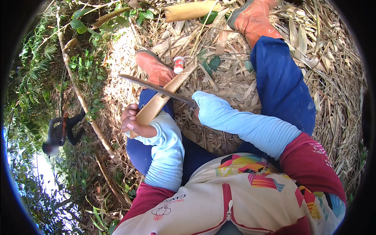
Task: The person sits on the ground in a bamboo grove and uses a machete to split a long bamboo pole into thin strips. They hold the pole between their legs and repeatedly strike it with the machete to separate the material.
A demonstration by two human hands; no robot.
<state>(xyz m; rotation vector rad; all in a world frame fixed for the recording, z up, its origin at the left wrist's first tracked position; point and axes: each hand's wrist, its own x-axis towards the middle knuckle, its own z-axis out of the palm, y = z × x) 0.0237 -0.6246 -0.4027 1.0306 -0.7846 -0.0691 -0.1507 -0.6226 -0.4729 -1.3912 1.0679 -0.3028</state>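
My left hand (pixel 135 122) is closed around the near end of a split bamboo piece (pixel 150 108), pale and hollowed like a trough. The bamboo slants up and to the right, over my left leg. A machete (pixel 145 83) with a long dark blade lies across the bamboo's middle, its tip to the left. At the machete's handle end is my right hand (pixel 196 112), gripping it; the light blue sleeve hides most of the fingers. Whether the blade cuts into the bamboo or only rests against it I cannot tell.
Dry bamboo leaves (pixel 235 82) cover the ground. A small red and white container (pixel 179 65) stands by my left orange boot (pixel 154 68). Ahead lies a bamboo section (pixel 192 11). A thin pole (pixel 80 96) and green plants are at left, with another person (pixel 62 131) farther off.
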